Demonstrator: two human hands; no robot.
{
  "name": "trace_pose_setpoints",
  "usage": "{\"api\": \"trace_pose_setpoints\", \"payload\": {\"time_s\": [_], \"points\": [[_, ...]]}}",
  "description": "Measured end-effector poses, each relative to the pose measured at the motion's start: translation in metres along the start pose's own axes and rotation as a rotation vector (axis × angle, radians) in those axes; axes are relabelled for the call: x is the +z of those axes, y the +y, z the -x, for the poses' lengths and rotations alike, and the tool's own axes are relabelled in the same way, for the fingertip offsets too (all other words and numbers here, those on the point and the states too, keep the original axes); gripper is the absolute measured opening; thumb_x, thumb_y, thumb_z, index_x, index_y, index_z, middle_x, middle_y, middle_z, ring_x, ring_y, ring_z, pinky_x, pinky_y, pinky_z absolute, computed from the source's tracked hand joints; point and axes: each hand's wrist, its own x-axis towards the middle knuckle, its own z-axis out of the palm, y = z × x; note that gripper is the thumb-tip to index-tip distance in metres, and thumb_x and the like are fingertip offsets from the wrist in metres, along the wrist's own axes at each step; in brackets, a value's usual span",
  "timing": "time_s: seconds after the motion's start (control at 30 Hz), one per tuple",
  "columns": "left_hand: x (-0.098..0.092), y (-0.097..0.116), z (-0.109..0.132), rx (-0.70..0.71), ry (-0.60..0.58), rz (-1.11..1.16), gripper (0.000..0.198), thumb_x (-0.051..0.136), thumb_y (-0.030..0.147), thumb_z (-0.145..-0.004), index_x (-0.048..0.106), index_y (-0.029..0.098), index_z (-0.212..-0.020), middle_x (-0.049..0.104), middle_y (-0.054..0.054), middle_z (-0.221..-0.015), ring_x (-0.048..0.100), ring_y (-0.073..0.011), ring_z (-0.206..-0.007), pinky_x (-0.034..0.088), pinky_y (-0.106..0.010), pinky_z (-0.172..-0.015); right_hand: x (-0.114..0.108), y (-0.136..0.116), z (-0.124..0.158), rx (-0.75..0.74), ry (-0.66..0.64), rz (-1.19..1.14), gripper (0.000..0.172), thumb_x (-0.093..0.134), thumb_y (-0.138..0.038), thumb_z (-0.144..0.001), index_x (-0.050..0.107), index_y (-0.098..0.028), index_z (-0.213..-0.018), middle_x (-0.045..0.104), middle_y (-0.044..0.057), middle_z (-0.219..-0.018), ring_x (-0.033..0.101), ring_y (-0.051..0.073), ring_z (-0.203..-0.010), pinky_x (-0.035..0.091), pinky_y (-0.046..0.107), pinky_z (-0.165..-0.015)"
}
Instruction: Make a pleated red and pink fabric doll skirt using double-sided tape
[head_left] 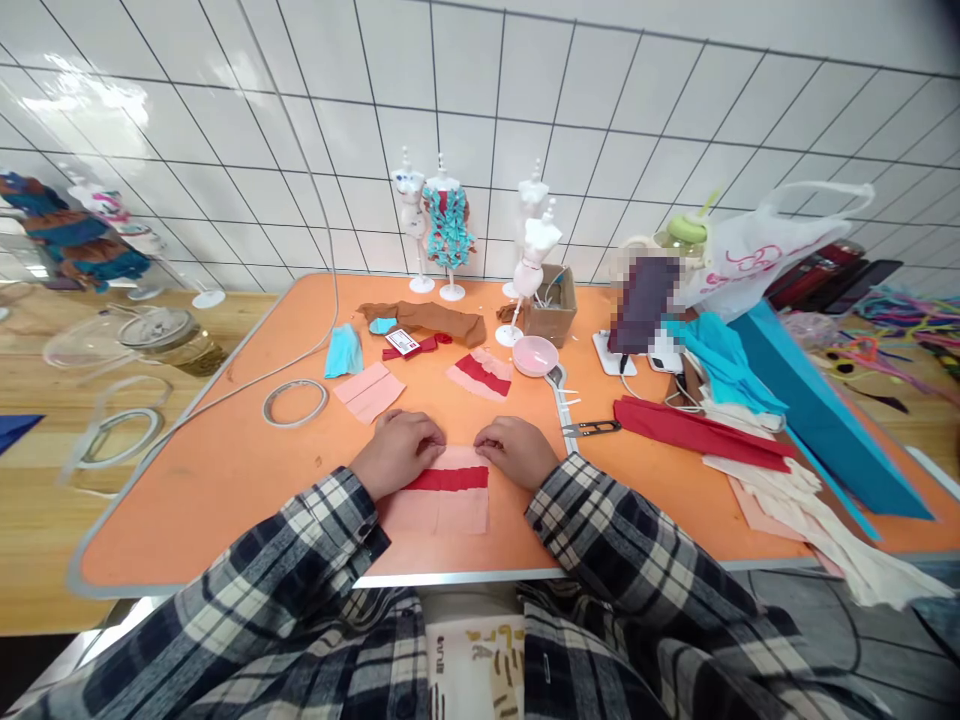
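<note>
Orange and pale-edged, a worktop (pixel 210 500) spreads before a seated person in plaid sleeves, its near strip kept to the piece in hand and its stock pushed outward, apparently to leave elbow room. A large blue sheet (pixel 829 420) leans across the right end, with a long red length of material (pixel 697 432) lying in front of it. Against the tiled wall, white dress forms stand upright on round bases, one wrapped in turquoise ruffles (pixel 448 232), likely set back to stay visible yet out of reach of the sleeves. Crumpled brown material (pixel 431 322) lies before them. Nearest the body, a pink panel (pixel 450 512) crossed by a red band lies flat, squared to the worker. The left hand (pixel 401 452) and right hand (pixel 519 452) are each drawn in to a fingertip pinch on its far edge, a little apart, seemingly to keep that edge straight. A tape roll (pixel 294 423) lies flat to the left, a pink bowl (pixel 535 357) sits beyond the right hand, and small black snips (pixel 598 428) rest just beside the red length.
</note>
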Motion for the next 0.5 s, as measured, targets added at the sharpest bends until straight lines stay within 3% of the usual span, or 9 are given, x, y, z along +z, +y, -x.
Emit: {"api": "trace_pose_setpoints", "payload": {"time_s": [0.13, 0.5], "points": [[0.001, -0.003, 0.002, 0.048, 0.009, -0.054, 0.013, 0.054, 0.025, -0.086, 0.066, 0.024, -0.086, 0.070, 0.000, -0.093, 0.062, -0.0216, -0.096, 0.023, -0.053, -0.104, 0.000, 0.002, 0.004, -0.045, 0.032, 0.064, 0.011, 0.064, -0.023, -0.091, 0.074, -0.020, -0.093, 0.067, 0.005, -0.092, 0.059, 0.017, -0.088, 0.041, 0.027, -0.075], [-0.003, -0.002, 0.006, 0.191, 0.062, -0.182, 0.020, 0.048, 0.027, -0.093, 0.068, 0.024, -0.089, 0.072, -0.001, -0.091, 0.063, -0.0208, -0.094, 0.009, -0.058, -0.113, -0.001, 0.003, 0.014, -0.237, -0.059, 0.379, 0.024, 0.049, -0.020, -0.098, 0.071, -0.022, -0.106, 0.068, 0.007, -0.100, 0.055, 0.018, -0.087, 0.038, 0.029, -0.073]]}}
